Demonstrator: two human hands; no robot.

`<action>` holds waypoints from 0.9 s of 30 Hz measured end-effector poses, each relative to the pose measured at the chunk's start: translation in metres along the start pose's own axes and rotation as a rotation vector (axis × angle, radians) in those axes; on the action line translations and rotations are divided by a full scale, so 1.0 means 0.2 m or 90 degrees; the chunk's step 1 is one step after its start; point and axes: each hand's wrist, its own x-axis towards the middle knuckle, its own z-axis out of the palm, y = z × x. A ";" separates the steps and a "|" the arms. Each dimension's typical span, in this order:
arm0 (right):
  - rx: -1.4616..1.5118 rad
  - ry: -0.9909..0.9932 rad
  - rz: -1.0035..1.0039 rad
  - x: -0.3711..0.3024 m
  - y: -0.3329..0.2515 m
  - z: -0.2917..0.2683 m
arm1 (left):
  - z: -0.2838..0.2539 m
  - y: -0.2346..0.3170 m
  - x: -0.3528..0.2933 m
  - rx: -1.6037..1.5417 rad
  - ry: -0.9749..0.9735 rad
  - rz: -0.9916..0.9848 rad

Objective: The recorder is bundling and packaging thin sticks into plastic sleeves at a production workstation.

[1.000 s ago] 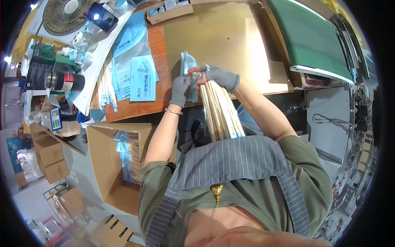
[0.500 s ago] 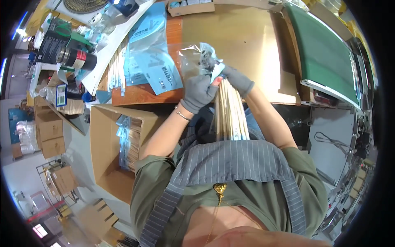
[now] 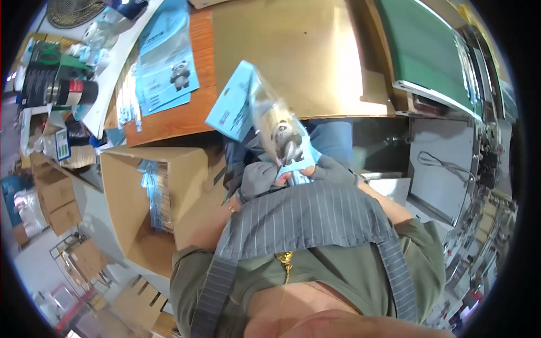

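Observation:
A clear and blue plastic bag [image 3: 290, 147] with a panda print now covers a bundle of pale chopsticks [image 3: 274, 115], which shows through its upper part. Its blue header [image 3: 232, 107] folds out at the far left end. My left hand [image 3: 259, 179], in a grey fingerless glove, is closed on the near edge of the bag, close to the apron. On the other side of that edge, my right hand [image 3: 333, 173], gloved alike, grips it too. The near ends of the chopsticks are mostly hidden by the bag, hands and apron.
Flat blue bags [image 3: 169, 73] lie on the wooden table [image 3: 204, 56] beside wrapped sticks [image 3: 128, 93]. An open cardboard box [image 3: 127, 225] at my left holds packed bundles [image 3: 158, 194]. A black flask [image 3: 76, 91] stands at the far left; a green board [image 3: 425, 50] is at the far right.
Both hands have drawn in toward my apron, pulling the bag down over the chopsticks, whose bare lengths stuck out toward me before. The view has shifted, so the table sits farther left and up.

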 end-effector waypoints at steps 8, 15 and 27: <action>-0.701 0.509 -0.496 0.28 -0.63 -0.24 | -0.51 0.24 0.93 -0.059 -0.151 -0.152; -0.684 0.370 -0.643 0.33 -1.12 0.00 | -0.99 0.00 1.16 0.315 -0.023 0.213; -0.553 0.110 -0.388 0.63 -1.21 -0.31 | -1.12 0.10 0.91 0.202 -0.166 -0.267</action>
